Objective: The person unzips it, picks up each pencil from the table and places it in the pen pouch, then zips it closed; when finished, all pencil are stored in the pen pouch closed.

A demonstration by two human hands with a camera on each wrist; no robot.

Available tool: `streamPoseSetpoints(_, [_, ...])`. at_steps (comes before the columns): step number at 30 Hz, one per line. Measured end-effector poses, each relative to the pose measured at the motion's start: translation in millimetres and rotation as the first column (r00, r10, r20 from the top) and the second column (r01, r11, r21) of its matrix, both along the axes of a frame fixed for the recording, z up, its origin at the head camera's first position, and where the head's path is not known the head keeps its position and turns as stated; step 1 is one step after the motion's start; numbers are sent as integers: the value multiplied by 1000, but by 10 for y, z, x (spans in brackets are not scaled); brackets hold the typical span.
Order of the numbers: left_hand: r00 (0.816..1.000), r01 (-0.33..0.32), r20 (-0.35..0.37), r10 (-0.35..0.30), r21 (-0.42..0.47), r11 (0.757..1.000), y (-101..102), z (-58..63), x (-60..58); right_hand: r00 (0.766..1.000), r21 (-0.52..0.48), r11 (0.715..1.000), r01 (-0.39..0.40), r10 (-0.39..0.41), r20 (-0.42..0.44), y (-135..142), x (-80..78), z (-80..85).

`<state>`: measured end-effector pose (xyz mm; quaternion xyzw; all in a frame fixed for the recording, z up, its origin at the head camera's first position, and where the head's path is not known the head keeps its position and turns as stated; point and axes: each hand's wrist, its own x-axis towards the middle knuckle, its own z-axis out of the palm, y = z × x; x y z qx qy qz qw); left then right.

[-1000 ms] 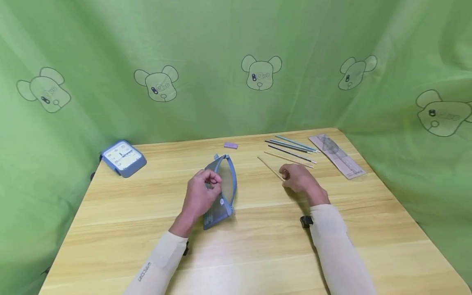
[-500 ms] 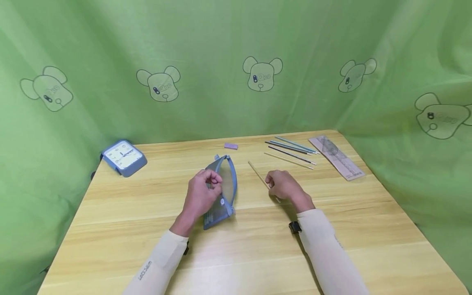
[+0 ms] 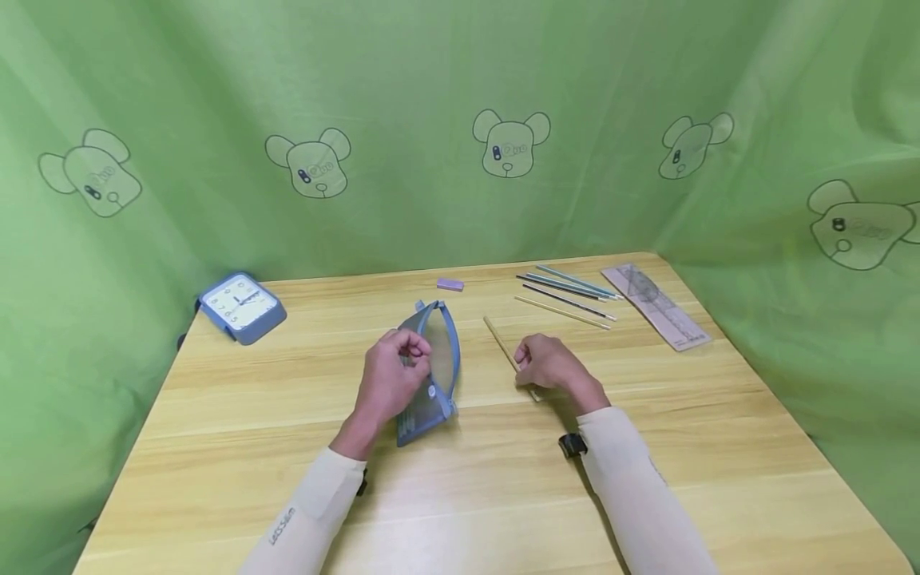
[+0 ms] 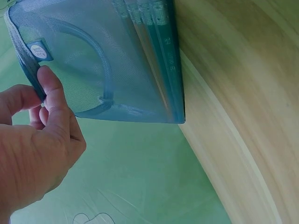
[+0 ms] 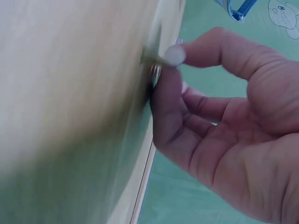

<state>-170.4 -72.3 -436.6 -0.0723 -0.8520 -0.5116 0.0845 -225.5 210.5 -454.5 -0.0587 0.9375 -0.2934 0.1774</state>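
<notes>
Pinching a yellow pencil (image 3: 501,345), that right hand (image 3: 549,363), beside the open mesh pouch (image 3: 424,414)!

Thumb and fingers have the pencil slanting near the pouch, outside it; the left hand (image 3: 395,375) grips the pouch's rim, with stowed pencils (image 4: 161,56) showing through the mesh. Looks like the loading step to me, and the next move calls for lining the pencil up with that gaping mouth; loose pencils (image 3: 571,287) lie beyond.
</notes>
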Motion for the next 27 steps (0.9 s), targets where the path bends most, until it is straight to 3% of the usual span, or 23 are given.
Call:
streamPoseSetpoints(4, [1000,-2,2,2,2,1000,-3,-1,-2,998,-186,982,-13,25,61,0,9,63])
streamPoseSetpoints(7, [1000,-3,-1,3,2,1000,-3,-1,-5,993,-378,926,-14,58,105,6,27,157])
streamPoseSetpoints(10, [1000,-7,-2,7,4,1000,-3,-1,-5,988,-495,868,-17,91,125,3,64,267])
streamPoseSetpoints(15, [1000,-11,-5,11,6,1000,-8,-2,-2,975,-552,831,-64,171,145,-59,141,405])
streamPoseSetpoints(20, [1000,-7,-27,7,21,1000,6,-14,9,948,-595,797,-101,258,185,-184,173,399])
streamPoseSetpoints(27, [995,58,-75,-59,-10,998,137,-68,73,945,-620,784,-29,224,239,-354,158,238])
